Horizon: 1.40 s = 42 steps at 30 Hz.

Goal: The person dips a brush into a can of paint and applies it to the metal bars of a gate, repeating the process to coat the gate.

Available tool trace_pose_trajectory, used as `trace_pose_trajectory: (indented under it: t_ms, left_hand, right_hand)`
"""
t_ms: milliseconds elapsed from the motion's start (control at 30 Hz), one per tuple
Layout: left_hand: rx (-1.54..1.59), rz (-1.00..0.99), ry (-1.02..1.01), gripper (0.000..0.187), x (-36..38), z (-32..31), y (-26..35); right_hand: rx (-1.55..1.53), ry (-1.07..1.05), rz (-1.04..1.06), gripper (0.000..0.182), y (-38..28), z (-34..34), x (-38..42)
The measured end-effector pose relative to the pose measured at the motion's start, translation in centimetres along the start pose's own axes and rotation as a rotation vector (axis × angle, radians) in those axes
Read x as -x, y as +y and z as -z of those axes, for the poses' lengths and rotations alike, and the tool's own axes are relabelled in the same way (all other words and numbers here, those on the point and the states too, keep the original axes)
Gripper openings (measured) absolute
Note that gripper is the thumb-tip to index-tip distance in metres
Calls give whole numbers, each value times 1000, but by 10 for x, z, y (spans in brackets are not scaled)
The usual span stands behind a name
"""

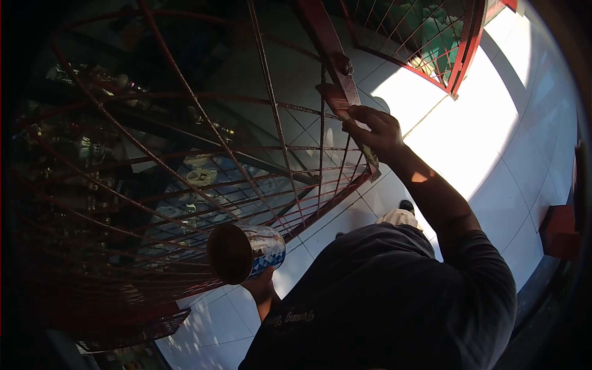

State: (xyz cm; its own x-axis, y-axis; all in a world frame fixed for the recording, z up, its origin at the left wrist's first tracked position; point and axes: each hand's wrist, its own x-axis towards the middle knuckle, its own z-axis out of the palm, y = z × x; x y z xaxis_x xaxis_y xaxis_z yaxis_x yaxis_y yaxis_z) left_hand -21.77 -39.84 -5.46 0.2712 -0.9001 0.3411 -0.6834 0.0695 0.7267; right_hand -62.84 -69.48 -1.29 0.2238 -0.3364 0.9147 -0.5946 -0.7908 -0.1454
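My left hand (260, 285), low in the view, is wrapped round a paint can (266, 250). The can is tilted with its dark opening facing left; its outside is white and blue with brown stains. My right hand (379, 131) grips a paintbrush (335, 100), its reddish bristle end against or very close to the upright red metal bar (320, 34) of a grille. Thin crossing rods of the grille (185, 89) spread to the left of both hands. Part of the brush handle is hidden by my fingers.
Behind the grille are shelves with small shiny items, dim and hard to make out. Another red grille panel (455, 77) stands at the top right with green material behind it. Sunlit white floor tiles (456, 129) lie below. A red block (558, 233) is at the right.
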Motion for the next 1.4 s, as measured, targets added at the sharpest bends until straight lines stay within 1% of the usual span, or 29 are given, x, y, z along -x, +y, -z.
trace_pose_trajectory:
  t_ms: [33, 67, 100, 133, 233, 267, 300, 400, 433, 467, 500, 533, 567, 633, 700, 800, 833, 867, 900, 933, 967, 1000, 1067, 1100, 1200, 1267, 1333, 1367, 1400]
  left_hand:
    - [33, -2, 21, 82, 0, -2, 4]
    - [67, -5, 42, 84, -3, -5, 13]
    - [216, -21, 117, 92, -5, -16, 23]
    - [367, -40, 193, 105, -11, -23, 34]
    - [418, -25, 192, 105, -14, -24, 44]
    - [428, -24, 191, 104, -11, -24, 39]
    - [438, -25, 191, 104, -9, -24, 28]
    - [530, -8, 217, 103, -13, -31, 37]
    - [571, 2, 231, 103, -15, -33, 42]
    - [441, 44, 203, 101, -11, -29, 34]
    - [310, 84, 176, 100, -2, -20, 18]
    - [286, 115, 170, 101, -1, -19, 17]
    - [262, 144, 162, 102, 1, -17, 16]
    - [388, 175, 191, 107, -4, -21, 35]
    - [424, 197, 228, 114, -6, -20, 41]
    - [488, 190, 275, 122, -14, -27, 60]
    - [475, 186, 263, 119, -15, -27, 62]
    - [461, 183, 251, 116, -17, -26, 65]
    - [400, 184, 216, 109, -14, -20, 64]
    - [391, 146, 222, 105, -16, -21, 67]
    - [383, 109, 229, 101, -17, -21, 70]
    - [429, 29, 279, 101, -21, -29, 73]
    - [482, -19, 319, 101, -23, -32, 72]
    - [489, 14, 308, 100, -19, -30, 65]
    - [527, 69, 333, 100, -10, -31, 56]
    - [574, 43, 339, 101, -16, -30, 56]
    - [639, 3, 317, 103, -18, -31, 57]
    - [631, 17, 329, 104, -18, -31, 54]
    - [634, 67, 331, 107, -16, -30, 52]
  right_hand:
    - [41, -87, 82, 25, -4, 3, 1]
    - [-84, -208, -47, 27, -7, -7, 18]
    - [-122, -251, 0, 31, -3, -12, 33]
    - [-158, -293, 50, 36, -2, -10, 31]
    - [-101, -221, -90, 31, 6, -1, 16]
    - [-172, -177, -168, 26, 5, 12, -1]
    - [-173, -101, -298, 24, 7, 9, -6]
    - [-63, -4, -235, 23, 11, 5, -9]
    - [-39, -49, -145, 23, 6, 7, -9]
    - [-15, -93, -55, 23, 1, 9, -8]
    - [17, -195, -34, 24, 0, -1, 6]
    - [-17, -272, 16, 28, -5, -1, 13]
    - [-131, -295, -137, 27, -9, -13, 37]
    - [-270, -207, -296, 21, -20, -17, 38]
    - [-325, 2, -329, 9, -32, -15, 31]
    - [-389, 276, -766, 9, -46, -33, 16]
    - [-412, 339, -802, 9, -48, -37, 8]
    - [-419, 301, -765, 10, -52, -39, 4]
    - [-427, 261, -726, 11, -57, -39, 1]
    - [-436, 222, -687, 12, -62, -39, 0]
    - [-475, 212, -576, 14, -64, -43, 6]
    - [-501, 219, -582, 15, -67, -43, 9]
    - [-552, 225, -600, 17, -74, -38, 9]
    - [-489, 234, -672, 13, -71, -43, 11]
    - [-559, 289, -1017, 15, -49, -60, 20]
    - [-465, 292, -1020, 12, -46, -55, 18]
    - [-505, 362, -1029, 18, -54, -48, 16]
    - [-493, 345, -1054, 16, -60, -45, 10]
    - [-533, 333, -1019, 16, -62, -47, 9]
